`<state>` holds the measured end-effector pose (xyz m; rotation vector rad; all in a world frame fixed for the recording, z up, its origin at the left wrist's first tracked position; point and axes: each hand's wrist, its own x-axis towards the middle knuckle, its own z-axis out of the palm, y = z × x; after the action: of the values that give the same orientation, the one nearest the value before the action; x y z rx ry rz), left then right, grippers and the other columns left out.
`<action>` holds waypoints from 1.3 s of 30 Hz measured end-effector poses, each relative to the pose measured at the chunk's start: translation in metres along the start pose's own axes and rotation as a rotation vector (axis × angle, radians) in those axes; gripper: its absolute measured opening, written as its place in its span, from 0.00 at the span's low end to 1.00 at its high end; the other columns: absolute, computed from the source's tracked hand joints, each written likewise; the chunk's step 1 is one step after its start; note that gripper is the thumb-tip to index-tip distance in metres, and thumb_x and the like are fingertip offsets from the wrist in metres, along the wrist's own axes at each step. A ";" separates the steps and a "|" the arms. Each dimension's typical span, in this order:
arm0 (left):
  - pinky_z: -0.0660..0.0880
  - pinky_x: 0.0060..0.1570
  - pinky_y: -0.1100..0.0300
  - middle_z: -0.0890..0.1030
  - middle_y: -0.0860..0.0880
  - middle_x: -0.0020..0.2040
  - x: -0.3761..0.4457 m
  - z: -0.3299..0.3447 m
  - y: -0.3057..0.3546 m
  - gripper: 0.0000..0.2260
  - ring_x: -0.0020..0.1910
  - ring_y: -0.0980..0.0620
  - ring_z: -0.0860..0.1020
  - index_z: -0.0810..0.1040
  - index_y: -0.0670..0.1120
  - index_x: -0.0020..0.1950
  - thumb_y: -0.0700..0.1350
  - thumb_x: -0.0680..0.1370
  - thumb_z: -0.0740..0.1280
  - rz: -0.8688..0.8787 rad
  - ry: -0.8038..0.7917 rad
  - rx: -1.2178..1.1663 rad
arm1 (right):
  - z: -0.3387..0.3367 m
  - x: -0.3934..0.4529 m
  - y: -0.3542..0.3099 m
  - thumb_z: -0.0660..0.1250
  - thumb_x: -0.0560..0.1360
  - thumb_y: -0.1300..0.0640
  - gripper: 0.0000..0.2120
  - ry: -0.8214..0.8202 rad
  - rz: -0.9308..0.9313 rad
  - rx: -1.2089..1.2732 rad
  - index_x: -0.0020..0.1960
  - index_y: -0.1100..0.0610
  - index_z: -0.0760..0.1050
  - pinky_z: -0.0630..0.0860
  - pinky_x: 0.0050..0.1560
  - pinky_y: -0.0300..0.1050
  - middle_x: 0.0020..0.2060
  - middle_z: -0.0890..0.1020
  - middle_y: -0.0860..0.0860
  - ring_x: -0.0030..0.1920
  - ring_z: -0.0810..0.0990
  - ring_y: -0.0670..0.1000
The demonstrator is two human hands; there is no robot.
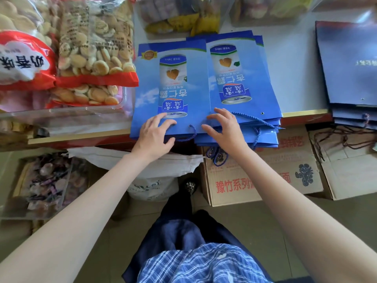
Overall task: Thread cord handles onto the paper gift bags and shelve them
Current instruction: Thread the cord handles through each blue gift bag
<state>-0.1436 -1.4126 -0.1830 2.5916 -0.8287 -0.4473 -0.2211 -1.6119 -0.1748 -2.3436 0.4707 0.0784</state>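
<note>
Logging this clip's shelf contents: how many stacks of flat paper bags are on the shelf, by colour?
Light blue stacks: 2, side by side, with the left hand and right hand on their near edges
Dark navy stack: 1, at the right
Total: 3

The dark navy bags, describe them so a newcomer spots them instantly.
Start at the white counter and follow it to its far right edge. A flat stack of dark navy bags lies there, plain and nearly unprinted, unlike the light blue bags with can pictures beside them.
</note>
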 end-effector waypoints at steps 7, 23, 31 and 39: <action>0.58 0.68 0.52 0.66 0.46 0.71 0.042 0.000 0.059 0.17 0.70 0.44 0.64 0.73 0.48 0.65 0.48 0.77 0.64 0.092 -0.137 -0.102 | -0.062 -0.005 0.055 0.67 0.76 0.53 0.18 0.348 0.418 -0.071 0.62 0.59 0.73 0.62 0.63 0.46 0.66 0.69 0.57 0.67 0.63 0.59; 0.57 0.69 0.39 0.52 0.44 0.76 0.089 0.018 0.093 0.39 0.74 0.39 0.53 0.53 0.51 0.75 0.58 0.71 0.71 -0.004 -0.331 0.170 | -0.110 0.009 0.119 0.73 0.69 0.62 0.24 0.459 0.768 0.649 0.62 0.52 0.70 0.76 0.55 0.51 0.42 0.73 0.50 0.46 0.76 0.54; 0.56 0.68 0.48 0.61 0.45 0.74 0.060 0.030 0.085 0.20 0.72 0.43 0.59 0.66 0.47 0.71 0.51 0.79 0.60 -0.244 -0.020 0.089 | -0.128 0.028 0.099 0.64 0.76 0.53 0.26 0.193 0.694 -0.259 0.71 0.53 0.60 0.56 0.68 0.58 0.73 0.55 0.57 0.72 0.54 0.61; 0.57 0.68 0.48 0.62 0.42 0.73 0.033 0.010 0.038 0.18 0.71 0.41 0.59 0.69 0.48 0.69 0.49 0.79 0.61 -0.471 0.076 0.072 | -0.054 0.043 0.014 0.64 0.77 0.51 0.20 -0.095 -0.008 -0.355 0.67 0.54 0.69 0.48 0.72 0.53 0.68 0.65 0.55 0.71 0.59 0.56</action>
<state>-0.1408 -1.4639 -0.1809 2.8459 -0.2036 -0.4478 -0.1900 -1.6715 -0.1528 -2.6735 0.4277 0.2893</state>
